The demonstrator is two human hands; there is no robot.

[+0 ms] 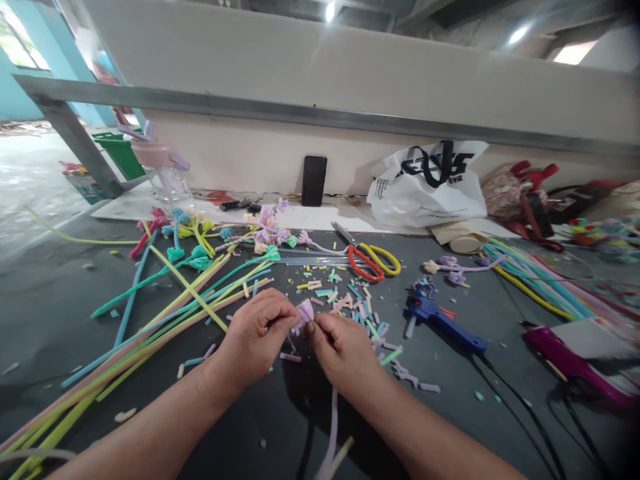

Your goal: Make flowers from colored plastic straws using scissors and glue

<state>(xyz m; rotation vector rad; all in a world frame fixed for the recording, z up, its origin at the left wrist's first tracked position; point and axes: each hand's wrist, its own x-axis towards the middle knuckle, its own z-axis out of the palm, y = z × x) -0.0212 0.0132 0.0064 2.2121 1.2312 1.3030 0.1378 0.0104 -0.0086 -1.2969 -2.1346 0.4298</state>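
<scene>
Between my two hands is a small lilac flower (pixel 305 311) of fuzzy pipe cleaner. My left hand (pixel 257 330) pinches its left side with thumb and forefinger. On its right, my right hand (pixel 345 347) grips the flower's base, fingers closed. A lilac pipe-cleaner stem (pixel 334 420) hangs below my right hand toward the front edge. Short cut pipe-cleaner pieces (pixel 363 310) lie scattered just beyond and to the right of my hands. Scissors (pixel 367 257) with red and yellow handles rest behind those pieces. To the right lies a blue glue gun (pixel 445 323).
Long pipe cleaners (pixel 165 320) spread across the left, with finished flowers (pixel 270 227) behind. A black phone (pixel 314 181) leans on the back panel. A white bag (pixel 430 183), a cup (pixel 167 167), a purple tool (pixel 580 360) with a cord, and more pipe cleaners (pixel 535 280) surround the work area.
</scene>
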